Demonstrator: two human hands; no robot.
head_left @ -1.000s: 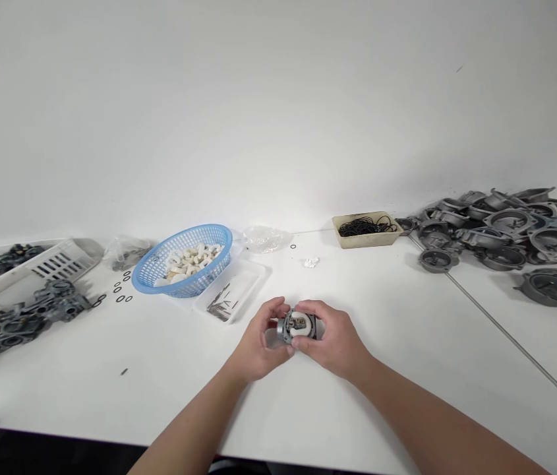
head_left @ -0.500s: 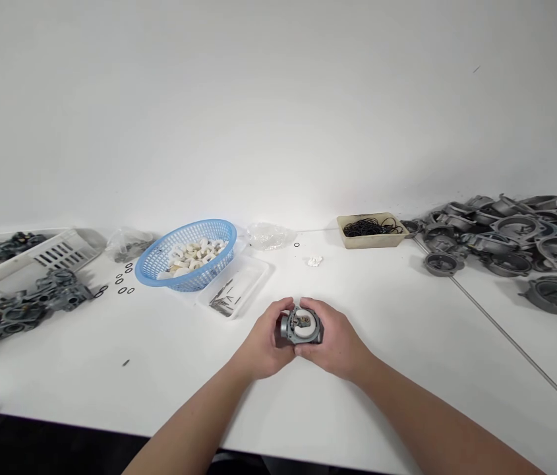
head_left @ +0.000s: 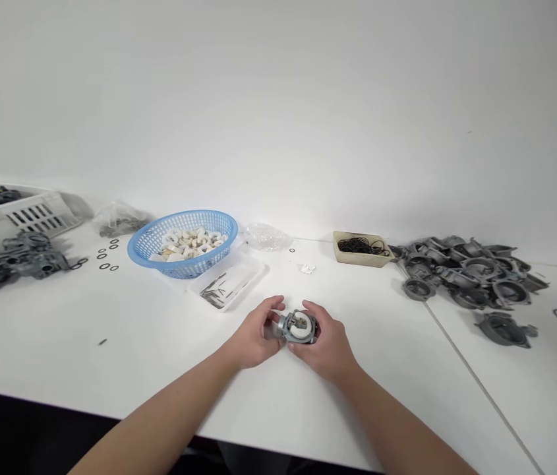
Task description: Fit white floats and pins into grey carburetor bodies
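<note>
A grey metal carburetor body (head_left: 283, 327) with a white C-shaped float (head_left: 301, 332) in its open, upward-facing bowl side is just above the white table. My right hand (head_left: 330, 343) is closed around its right side, thumb at the near edge and fingers at the far edge. Beside its left tube end is my left hand (head_left: 253, 335), curved but with thumb and fingers apart. The fingertips lie close to the tube; whether they touch it I cannot tell.
Behind my left hand stand a white tray of metal pins (head_left: 238, 290) and a blue basket of white floats (head_left: 134, 254). A beige tray (head_left: 364, 258) holds black rings. Float bowls (head_left: 461, 270) are piled right; carburetor bodies (head_left: 31, 257) lie left by a white crate (head_left: 55, 218).
My left hand has drawn back leftward from the carburetor, its thumb no longer meeting the right thumb. My right hand still holds the carburetor. The view has shifted and tilted slightly.
</note>
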